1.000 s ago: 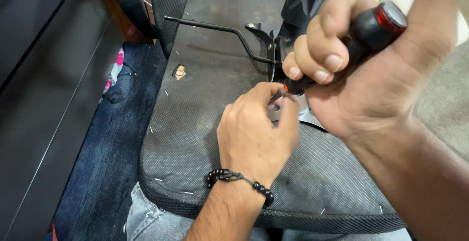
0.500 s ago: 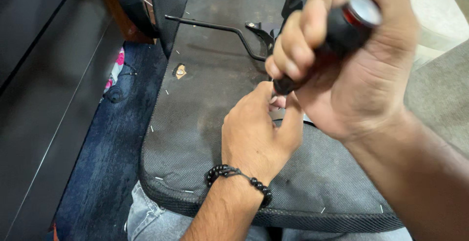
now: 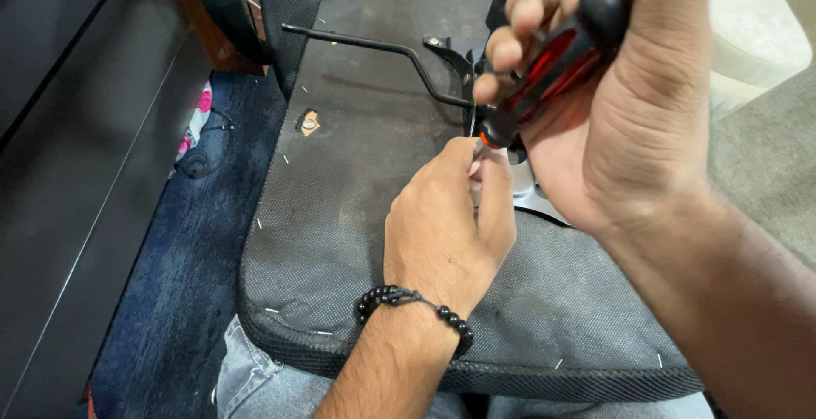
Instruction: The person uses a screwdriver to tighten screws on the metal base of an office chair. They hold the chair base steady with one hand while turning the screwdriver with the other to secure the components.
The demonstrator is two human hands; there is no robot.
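— Gripping what? A red-and-black screwdriver (image 3: 557, 62) is clasped tight in the right hand (image 3: 629, 104), shaft slanting down-left.

— And its tip? Pinched by the left hand (image 3: 446, 223) directly below, against the upturned chair seat (image 3: 357, 198).

This looks like a room in a home, used for a bit of repair work. Left of the gripped screwdriver (image 3: 557, 58), dark blue carpet (image 3: 183, 274) covers the floor beside a dark cabinet front (image 3: 76, 130). To its right sits a pale cushioned seat (image 3: 756, 28). Just below the grip, an upturned chair seat (image 3: 357, 172) lies across the person's lap.
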